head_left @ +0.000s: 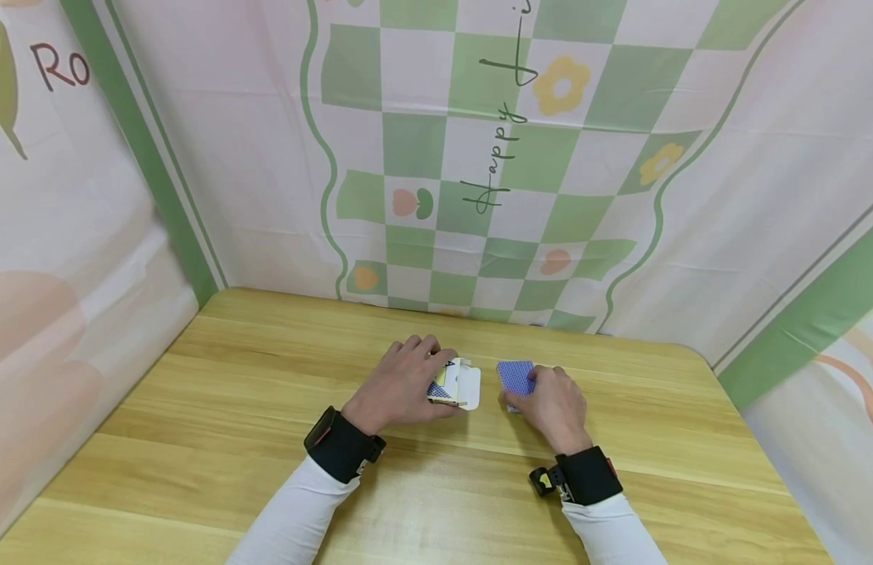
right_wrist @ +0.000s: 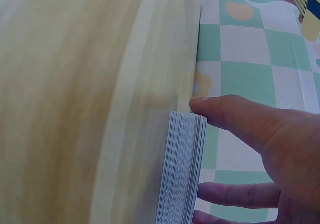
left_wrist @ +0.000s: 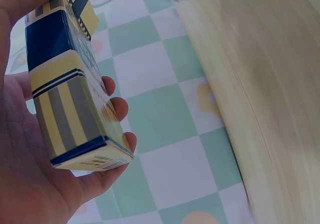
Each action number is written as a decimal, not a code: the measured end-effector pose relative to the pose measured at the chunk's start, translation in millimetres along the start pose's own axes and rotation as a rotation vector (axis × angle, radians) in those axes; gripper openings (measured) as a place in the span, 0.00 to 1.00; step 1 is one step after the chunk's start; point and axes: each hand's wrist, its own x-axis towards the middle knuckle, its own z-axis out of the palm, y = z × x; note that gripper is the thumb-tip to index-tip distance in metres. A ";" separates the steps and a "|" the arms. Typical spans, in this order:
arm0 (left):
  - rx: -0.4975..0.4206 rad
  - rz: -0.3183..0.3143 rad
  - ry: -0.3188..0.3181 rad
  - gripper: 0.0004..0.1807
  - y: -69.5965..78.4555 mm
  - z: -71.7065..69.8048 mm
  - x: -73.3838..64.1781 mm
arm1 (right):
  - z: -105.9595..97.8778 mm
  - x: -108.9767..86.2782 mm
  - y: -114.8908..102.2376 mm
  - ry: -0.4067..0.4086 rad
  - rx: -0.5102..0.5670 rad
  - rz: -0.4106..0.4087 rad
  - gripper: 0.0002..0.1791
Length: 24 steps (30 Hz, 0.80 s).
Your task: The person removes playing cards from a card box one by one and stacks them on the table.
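My left hand (head_left: pixel 403 386) holds an open playing-card box (head_left: pixel 443 383) above the table, its white flap sticking out to the right. In the left wrist view, thumb and fingers curl round this yellow, navy and grey striped box (left_wrist: pixel 75 104). To its right, a stack of blue-backed playing cards (head_left: pixel 516 377) lies flat on the table. My right hand (head_left: pixel 555 402) is at the stack's right and near side. Seen from the right wrist, the thumb is by one corner of the stack (right_wrist: pixel 181 169), and outstretched fingers reach over its upper face.
The wooden table (head_left: pixel 196 439) runs up to a patterned cloth (head_left: pixel 422 149) hung along its back. More cloth hangs at the left and right sides. Black bands (head_left: pixel 343 444) with small cameras sit on both wrists.
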 end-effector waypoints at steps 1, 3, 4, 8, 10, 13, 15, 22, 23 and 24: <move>-0.001 0.000 0.001 0.41 -0.1 0.2 0.0 | -0.1 0.1 -0.2 -0.002 -0.001 0.001 0.37; -0.002 0.001 0.002 0.41 -0.1 0.4 0.0 | -0.3 0.0 -0.4 -0.003 -0.003 0.002 0.37; -0.001 0.001 0.003 0.41 -0.1 0.5 0.1 | -0.3 -0.1 -0.4 -0.002 -0.004 0.002 0.37; 0.005 0.000 0.001 0.41 0.0 0.6 0.3 | -0.1 -0.3 -0.1 -0.003 -0.004 0.005 0.37; 0.009 0.000 0.001 0.41 0.2 0.4 0.3 | 0.2 -0.3 0.2 -0.005 -0.004 0.007 0.38; 0.013 -0.001 0.000 0.41 0.5 0.2 0.4 | 0.6 -0.3 0.6 -0.009 -0.006 0.009 0.38; 0.015 -0.001 -0.002 0.41 0.6 0.1 0.4 | 0.8 -0.2 0.7 -0.012 -0.008 0.010 0.38; 0.015 -0.001 -0.001 0.41 0.3 0.1 0.4 | 0.4 -0.3 0.5 -0.022 -0.012 0.017 0.39; 0.014 -0.001 -0.001 0.41 0.3 0.1 0.4 | 0.4 -0.4 0.5 -0.022 -0.011 0.018 0.39; 0.016 -0.001 -0.001 0.41 0.3 0.1 0.4 | 0.3 -0.4 0.5 -0.023 -0.010 0.018 0.39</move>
